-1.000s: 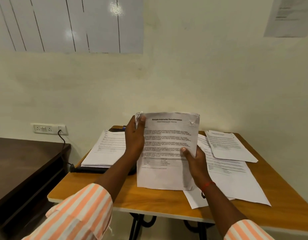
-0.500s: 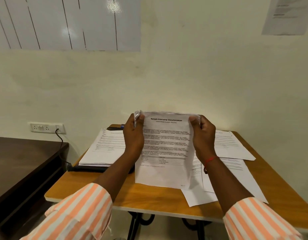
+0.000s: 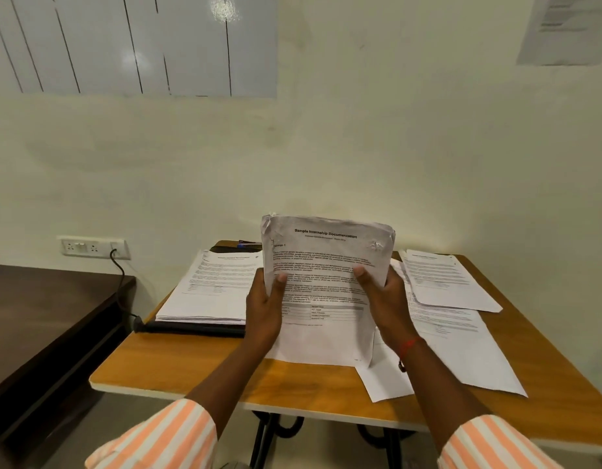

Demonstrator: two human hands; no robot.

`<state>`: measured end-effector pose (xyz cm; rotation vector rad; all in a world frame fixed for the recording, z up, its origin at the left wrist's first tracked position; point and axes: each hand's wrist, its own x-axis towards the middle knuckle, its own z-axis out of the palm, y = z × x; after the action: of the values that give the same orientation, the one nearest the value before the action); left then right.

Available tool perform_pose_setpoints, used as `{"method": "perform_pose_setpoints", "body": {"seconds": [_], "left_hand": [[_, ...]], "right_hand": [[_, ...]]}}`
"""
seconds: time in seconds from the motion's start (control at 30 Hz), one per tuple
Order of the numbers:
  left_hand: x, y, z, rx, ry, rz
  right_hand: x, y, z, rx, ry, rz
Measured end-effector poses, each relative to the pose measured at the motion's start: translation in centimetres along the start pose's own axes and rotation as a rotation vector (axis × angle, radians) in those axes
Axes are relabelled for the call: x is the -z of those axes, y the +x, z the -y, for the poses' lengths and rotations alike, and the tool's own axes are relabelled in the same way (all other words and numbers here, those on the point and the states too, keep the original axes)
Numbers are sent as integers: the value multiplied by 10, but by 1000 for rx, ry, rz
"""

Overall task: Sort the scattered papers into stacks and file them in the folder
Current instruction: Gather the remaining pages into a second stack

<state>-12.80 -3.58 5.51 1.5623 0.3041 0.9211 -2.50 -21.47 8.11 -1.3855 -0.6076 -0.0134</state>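
Standing upright on the wooden table [image 3: 198, 363], the printed paper bundle [image 3: 326, 286] is gripped at its sides by the left hand [image 3: 264, 311] and right hand [image 3: 384, 299].

I record a wooden tabletop [image 3: 191, 363]. At its left edge lies a black folder [image 3: 191, 327] bearing a paper stack [image 3: 211, 289]. On the right half lie overlapping loose sheets [image 3: 462, 353], with a further sheet [image 3: 448, 282] topmost toward the far corner. A printed sheaf [image 3: 323, 336] appears to rest its lower edge at centre.
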Motion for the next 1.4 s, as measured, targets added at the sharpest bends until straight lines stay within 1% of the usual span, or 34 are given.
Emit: {"method": "perform_pose_setpoints", "body": {"seconds": [0.13,0.2,0.37,0.43,0.6,0.77,0.87,1.03,1.17,1.3,1.4], "left_hand": [[3,-22,34,124,-111,19],[3,-32,45,170,-131,3],[-1,-41,55,203,-157,-16],[-3,-42,54,207,-173,-4],[-1,-42,52,205,-177,23],[5,-33,44,232,-129,89],[11,-13,28,253,-70,115],[26,41,-8,261,-38,38],[36,67,-5,339,-93,17],[39,65,5,312,-20,-65],[46,58,12,319,97,-94]], "right_hand": [[8,-20,-33,-133,-4,41],[10,-32,-46,-196,12,56],[11,-50,-70,-307,98,91],[11,-51,-73,-297,110,94],[10,-50,-74,-268,41,70],[12,-45,-66,-236,-12,69],[11,-41,-62,-238,-42,101],[4,-43,-62,-258,-82,202],[-7,-46,-60,-285,-67,223],[-12,-46,-57,-319,-79,290],[-12,-41,-54,-341,-72,340]]}}
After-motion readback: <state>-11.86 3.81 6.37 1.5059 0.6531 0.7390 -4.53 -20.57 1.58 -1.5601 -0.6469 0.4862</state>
